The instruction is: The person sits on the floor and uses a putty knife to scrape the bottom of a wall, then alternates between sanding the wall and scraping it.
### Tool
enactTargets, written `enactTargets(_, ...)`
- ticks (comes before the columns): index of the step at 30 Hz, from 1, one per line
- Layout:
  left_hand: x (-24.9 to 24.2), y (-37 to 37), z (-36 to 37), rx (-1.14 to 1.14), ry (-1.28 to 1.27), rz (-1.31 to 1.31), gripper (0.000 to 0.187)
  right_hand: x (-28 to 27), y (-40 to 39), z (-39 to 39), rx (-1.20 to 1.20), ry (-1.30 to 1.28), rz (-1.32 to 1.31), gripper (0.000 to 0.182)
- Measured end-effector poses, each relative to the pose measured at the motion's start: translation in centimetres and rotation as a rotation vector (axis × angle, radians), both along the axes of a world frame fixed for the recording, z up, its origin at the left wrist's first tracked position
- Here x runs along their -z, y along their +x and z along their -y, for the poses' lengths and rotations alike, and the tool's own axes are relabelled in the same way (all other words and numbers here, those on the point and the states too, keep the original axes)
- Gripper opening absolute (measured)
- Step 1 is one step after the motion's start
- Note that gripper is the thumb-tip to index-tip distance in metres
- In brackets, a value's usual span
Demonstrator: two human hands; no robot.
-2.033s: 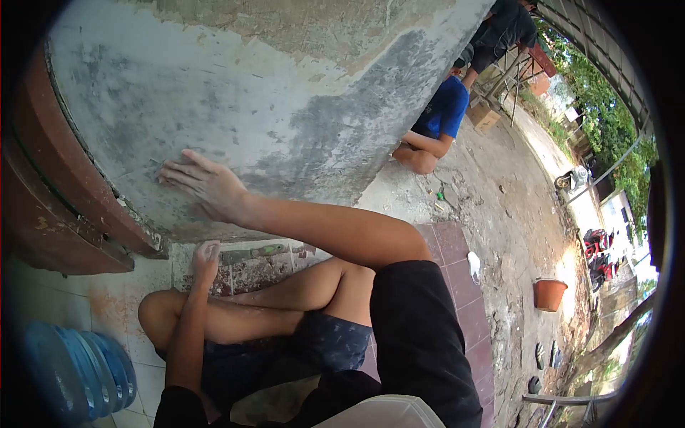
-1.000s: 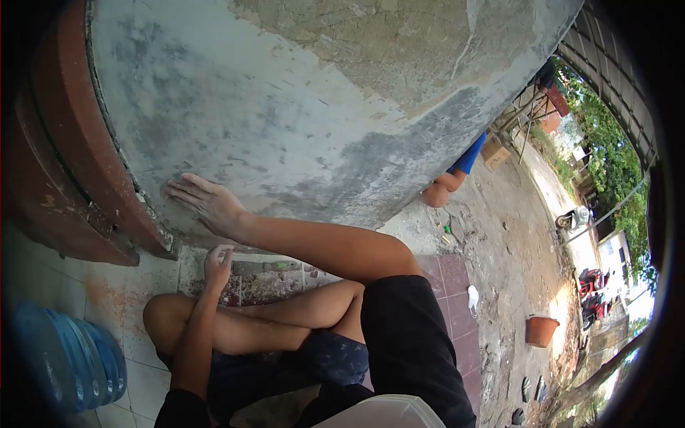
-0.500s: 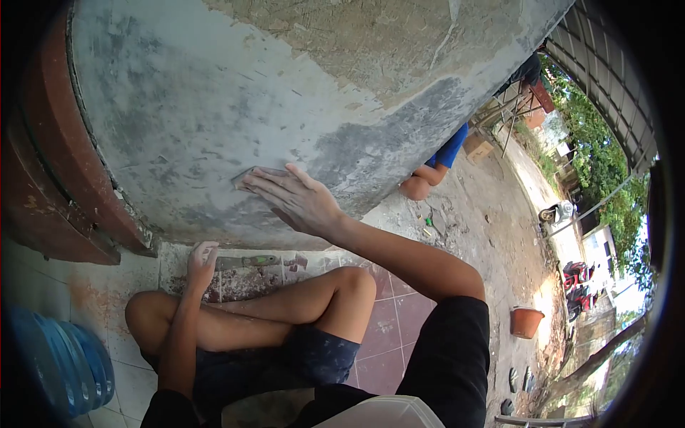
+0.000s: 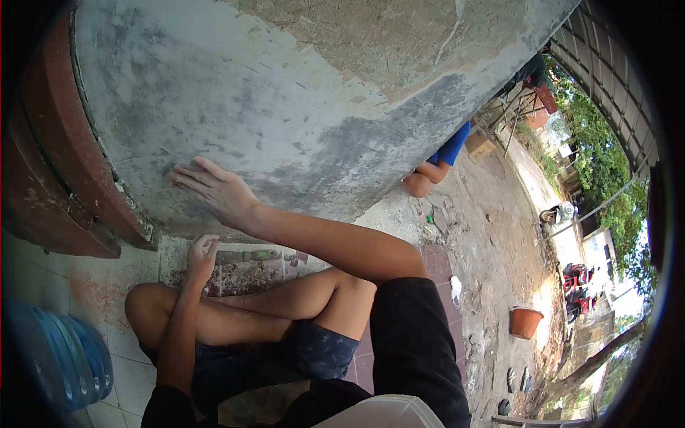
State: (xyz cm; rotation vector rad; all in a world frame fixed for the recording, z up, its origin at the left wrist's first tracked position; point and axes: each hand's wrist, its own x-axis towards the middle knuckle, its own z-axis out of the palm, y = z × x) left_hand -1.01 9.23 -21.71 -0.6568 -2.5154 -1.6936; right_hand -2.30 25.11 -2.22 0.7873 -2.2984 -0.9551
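My right hand (image 4: 217, 194) lies flat against the plastered wall (image 4: 235, 107), its fingers close together over a piece of grey sandpaper. The palm and fingers now hide most of that sheet, so I cannot see its full shape. My left hand (image 4: 203, 260) hangs loosely curled above my shin, near the foot of the wall, with nothing visible in it. Just to its right, a scraper (image 4: 260, 255) with a green-grey handle lies on the dusty tiles at the wall's base. White dust coats the fingers of both hands.
A reddish-brown curved frame (image 4: 53, 135) borders the wall on the left. Below it stands a blue water jug (image 4: 68, 360). Past the wall's edge are a person in a blue sleeve (image 4: 451, 146), an orange bucket (image 4: 525, 322) and a cardboard box (image 4: 479, 145).
My right hand has slid left and slightly up along the wall, its forearm following. A white object on the floor has come into sight beside my right arm. My left hand stays nearly still.
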Motion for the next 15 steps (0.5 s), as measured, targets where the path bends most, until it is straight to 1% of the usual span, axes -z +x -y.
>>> enactTargets(2,1.0,0.2,0.9,-0.006,0.005,0.031,0.019,0.6,-1.5,3.1,0.02,0.149,0.021,0.074)
enactTargets(6,1.8,0.6,2.8,-0.051,0.004,0.104,0.021,1.6,-3.1,3.7,-0.03,0.168,-0.038,0.071)
enactTargets(7,1.4,0.8,2.9,-0.057,0.004,0.1,0.021,1.0,-2.4,2.8,-0.029,0.165,-0.008,0.07)
enactTargets(8,1.0,1.0,3.0,-0.072,0.041,0.149,0.021,0.4,-1.6,1.6,-0.024,0.165,0.025,0.069)
enactTargets(10,1.2,1.1,2.6,-0.074,0.08,0.206,0.022,-0.3,0.2,-1.0,0.008,0.166,0.024,0.069)
enactTargets(12,1.7,0.5,2.5,-0.072,-0.037,0.033,0.022,-1.0,2.4,-4.3,0.053,0.168,0.024,0.069)
enactTargets(14,1.4,0.7,2.0,-0.051,-0.057,0.034,0.022,-1.8,4.8,-7.8,0.082,-0.016,0.017,0.07)
enactTargets(15,1.0,0.8,1.7,-0.043,-0.082,0.03,0.022,-2.4,6.2,-9.6,0.097,-0.01,0.019,0.07)
